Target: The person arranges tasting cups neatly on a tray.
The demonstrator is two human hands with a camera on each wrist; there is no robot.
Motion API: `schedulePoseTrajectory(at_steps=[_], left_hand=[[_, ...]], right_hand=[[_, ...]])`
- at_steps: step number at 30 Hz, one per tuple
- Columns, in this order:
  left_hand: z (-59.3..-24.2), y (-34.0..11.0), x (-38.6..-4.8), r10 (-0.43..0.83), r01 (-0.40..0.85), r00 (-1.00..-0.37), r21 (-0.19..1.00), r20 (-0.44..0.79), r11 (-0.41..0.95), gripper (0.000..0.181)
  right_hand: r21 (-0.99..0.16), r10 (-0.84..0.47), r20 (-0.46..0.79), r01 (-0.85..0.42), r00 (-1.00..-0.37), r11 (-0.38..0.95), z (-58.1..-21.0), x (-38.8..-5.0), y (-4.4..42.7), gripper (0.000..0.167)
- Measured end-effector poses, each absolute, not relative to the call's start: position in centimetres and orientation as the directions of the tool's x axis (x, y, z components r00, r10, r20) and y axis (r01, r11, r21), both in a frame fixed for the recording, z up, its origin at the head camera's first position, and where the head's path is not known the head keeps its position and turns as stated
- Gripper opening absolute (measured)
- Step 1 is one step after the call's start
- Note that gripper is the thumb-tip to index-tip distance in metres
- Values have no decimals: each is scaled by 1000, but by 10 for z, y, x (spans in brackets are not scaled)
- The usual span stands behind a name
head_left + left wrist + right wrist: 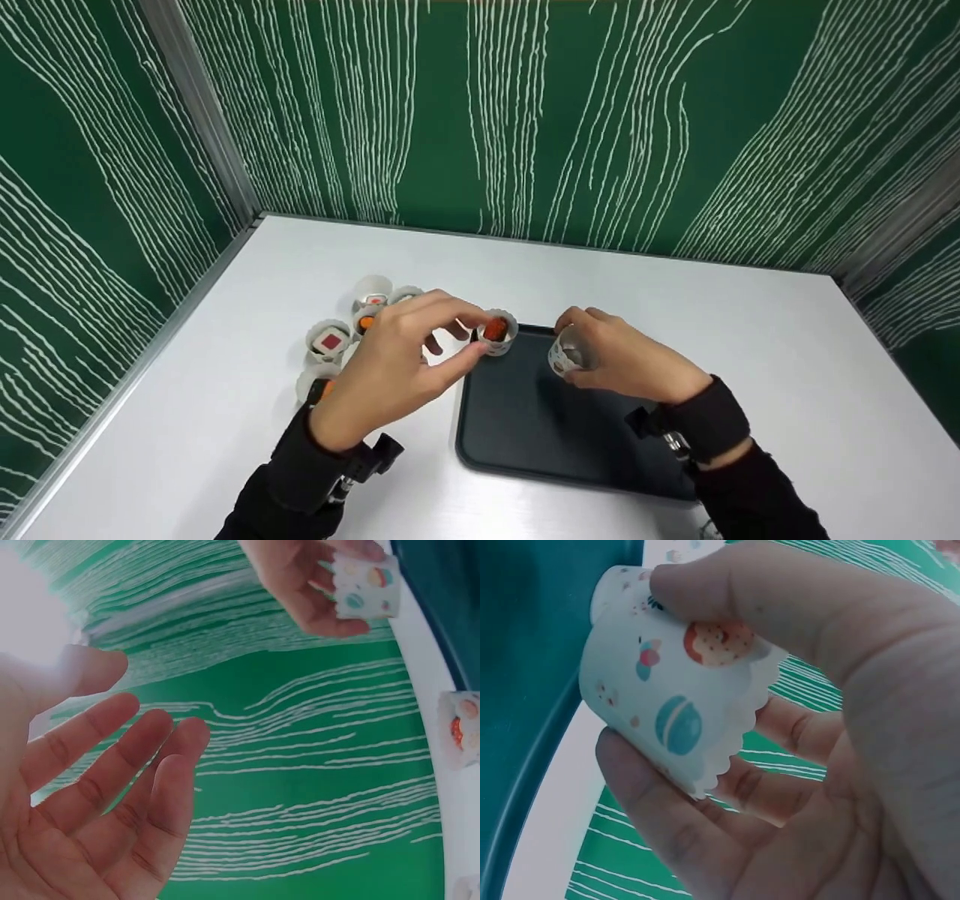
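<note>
My right hand (pixel 611 351) holds a white paper baking cup (pixel 560 358) above the dark tray (pixel 517 435). In the right wrist view, thumb and fingers pinch the printed, scalloped cup (pixel 649 682) from its sides. Something greyish lies inside it, too unclear to name. My left hand (pixel 405 367) is empty, its fingers (pixel 97 787) spread and loosely bent. From the head, its fingertips appear close beside another paper cup (pixel 504 349) at the tray's back left corner. An orange-red piece (pixel 495 328), resembling roe-topped sushi, sits in that cup.
Left of the tray, partly behind my left hand, several paper cups stand grouped on the white table (pixel 285 277). One holds a white square piece with a red centre (pixel 330 342); another shows something orange (pixel 366 322). Green panels with white lines (pixel 442 112) enclose the table.
</note>
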State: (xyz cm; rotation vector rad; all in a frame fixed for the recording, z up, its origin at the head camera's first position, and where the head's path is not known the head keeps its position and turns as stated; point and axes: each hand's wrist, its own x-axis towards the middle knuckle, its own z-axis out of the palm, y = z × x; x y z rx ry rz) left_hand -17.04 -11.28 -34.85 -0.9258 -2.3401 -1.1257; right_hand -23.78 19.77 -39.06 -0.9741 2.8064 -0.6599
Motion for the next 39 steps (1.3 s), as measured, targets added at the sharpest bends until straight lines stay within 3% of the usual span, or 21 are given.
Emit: schedulePoseTrajectory(at_steps=[13,18,20,29,39], left_hand=[[-340,-127,-170,334,678,-727,549,601,489,20],[-339,-129,-170,327,683,-720,546,612,485,19],[-339,-129,-171,327,686,-717,543,615,484,19],[-338,-130,-172,326,684,-718,538,614,492,19],[-339,-131,-174,331,682,-721,540,609,492,19]], right_hand=[[-374,-596,-44,-540,-802,754,-409,-284,178,46],[-322,-626,-56,-579,-778,749,-419,-298,171,31],[-306,-639,-56,-596,-767,742,-421,-301,168,24],[-317,-626,-106,-570,-773,758,-426,-311,163,33],[-295,-648,-112,-598,-753,745,-430,-311,161,24]])
